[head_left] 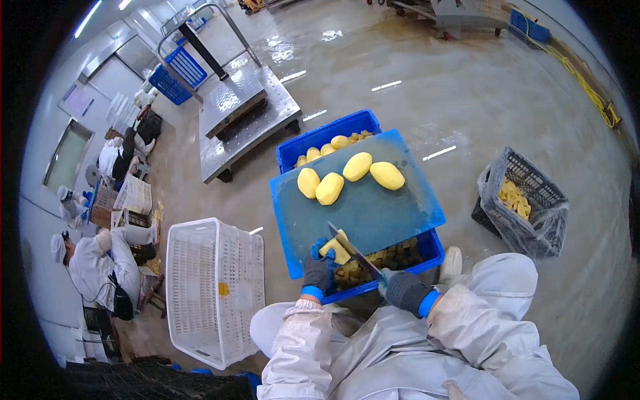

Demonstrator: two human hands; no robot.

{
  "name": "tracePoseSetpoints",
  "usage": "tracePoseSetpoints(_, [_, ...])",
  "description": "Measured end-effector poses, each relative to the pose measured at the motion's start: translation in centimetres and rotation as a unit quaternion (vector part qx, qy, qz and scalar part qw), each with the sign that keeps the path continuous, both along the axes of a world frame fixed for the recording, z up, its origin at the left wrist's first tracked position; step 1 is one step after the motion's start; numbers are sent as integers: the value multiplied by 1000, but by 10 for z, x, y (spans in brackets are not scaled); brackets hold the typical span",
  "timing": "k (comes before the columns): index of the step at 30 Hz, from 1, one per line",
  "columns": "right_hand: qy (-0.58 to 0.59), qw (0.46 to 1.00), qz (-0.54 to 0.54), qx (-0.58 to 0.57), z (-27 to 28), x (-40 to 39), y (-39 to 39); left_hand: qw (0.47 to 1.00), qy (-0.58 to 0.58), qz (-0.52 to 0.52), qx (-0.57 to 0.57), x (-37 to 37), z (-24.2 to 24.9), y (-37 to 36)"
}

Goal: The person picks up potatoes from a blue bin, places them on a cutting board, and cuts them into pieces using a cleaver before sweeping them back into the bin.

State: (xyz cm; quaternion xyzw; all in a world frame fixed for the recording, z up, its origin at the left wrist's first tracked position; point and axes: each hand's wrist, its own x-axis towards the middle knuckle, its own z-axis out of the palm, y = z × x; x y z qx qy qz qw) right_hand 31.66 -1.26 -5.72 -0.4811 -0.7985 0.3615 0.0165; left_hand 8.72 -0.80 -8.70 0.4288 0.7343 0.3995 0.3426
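A blue-edged cutting board lies across a blue bin. Four peeled yellow potatoes rest on its far half. My left hand, in a dark glove with a blue cuff, holds a cut yellow potato piece at the board's near edge. My right hand, also gloved, grips the handle of a knife, whose blade is against that piece. Below the near edge, dark cut chunks fill part of the blue bin. More peeled potatoes show in the bin beyond the board.
A white crate stands at left. On the right, a black crate lined with clear plastic holds yellow pieces. A metal platform cart is ahead. Several people in white sit or crouch at far left. The floor looks wet.
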Motion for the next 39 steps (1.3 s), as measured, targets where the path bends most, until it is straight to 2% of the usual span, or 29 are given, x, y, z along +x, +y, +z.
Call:
tracePoseSetpoints(1, [1, 1000, -4, 3, 5, 7, 2, 997, -69, 21, -13, 3, 7, 1])
tracePoseSetpoints(2, [94, 982, -69, -151, 16, 14, 6, 997, -69, 18, -10, 1, 1, 2])
tracePoseSetpoints(3, [183, 928, -129, -299, 25, 20, 8, 996, -87, 14, 28, -5, -10, 1])
tracePoseSetpoints(5, [204, 926, -139, -284, 27, 27, 0, 992, -106, 13, 63, -14, -13, 1])
tracePoseSetpoints(7, [234, 940, -172, -181, 20, 33, -9, 998, -66, 0, 23, -23, -17, -2])
tracePoseSetpoints(8, [234, 940, -172, -182, 20, 36, -8, 998, -66, 0, 22, -27, -20, -2])
tracePoseSetpoints(10, [197, 968, -142, -63, 19, 41, -5, 982, 162, -73, 69, -35, -24, -1])
tracePoseSetpoints(11, [198, 968, -144, -63, 20, 42, -5, 981, 163, -74, 70, -38, -25, 0])
tracePoseSetpoints(13, [170, 975, -125, 75, 23, 47, -5, 984, 164, -66, 29, -41, -33, -2])
tracePoseSetpoints(14, [169, 975, -123, 71, 24, 50, -4, 984, 163, -63, 26, -44, -38, -6])
tracePoseSetpoints(16, [40, 988, -60, 138, 27, 51, 2, 986, 118, -105, -43, -53, -35, -3])
tracePoseSetpoints(17, [40, 987, -61, 142, 31, 51, 4, 986, 119, -106, -39, -52, -31, 2])
tracePoseSetpoints(19, [6, 990, -44, 131, 36, 54, 0, 930, 328, -106, 129, -41, -9, 1])
tracePoseSetpoints(23, [53, 991, -66, 102, 15, 49, -1, 938, 255, -179, 153, -39, 2, 19])
tracePoseSetpoints(25, [91, 987, -81, 107, 12, 49, -2, 930, 282, -225, 65, -39, 1, 22])
tracePoseSetpoints(26, [91, 987, -83, 108, 14, 49, -2, 930, 283, -227, 66, -38, -2, 22])
tracePoseSetpoints(28, [12, 994, -65, 86, 25, 52, -2, 937, 304, -174, 5, -32, -5, 21])
tracePoseSetpoints(29, [12, 994, -70, 87, 33, 54, 1, 936, 305, -178, 8, -30, -5, 22])
tracePoseSetpoints(31, [-54, 984, 1, 169, 43, 57, 6, 967, 225, -115, -38, -26, -4, 20])
tracePoseSetpoints(32, [-54, 984, -1, 169, 37, 61, 6, 966, 226, -117, -37, -28, -16, 18])
tracePoseSetpoints(34, [-41, 973, 32, 225, 25, 71, 10, 986, 163, -29, -15, -27, -29, 20])
tracePoseSetpoints(35, [-41, 973, 30, 225, 25, 73, 9, 986, 163, -31, -14, -25, -24, 21])
tracePoseSetpoints(37, [-114, 973, 45, 197, 29, 79, 9, 993, 112, 11, -29, -21, -13, 25])
tracePoseSetpoints(38, [-115, 973, 42, 198, 29, 81, 8, 993, 112, 8, -28, -22, -12, 27])
tracePoseSetpoints(39, [-142, 967, 56, 204, 29, 82, 8, 979, 201, -13, -41, -25, -12, 30])
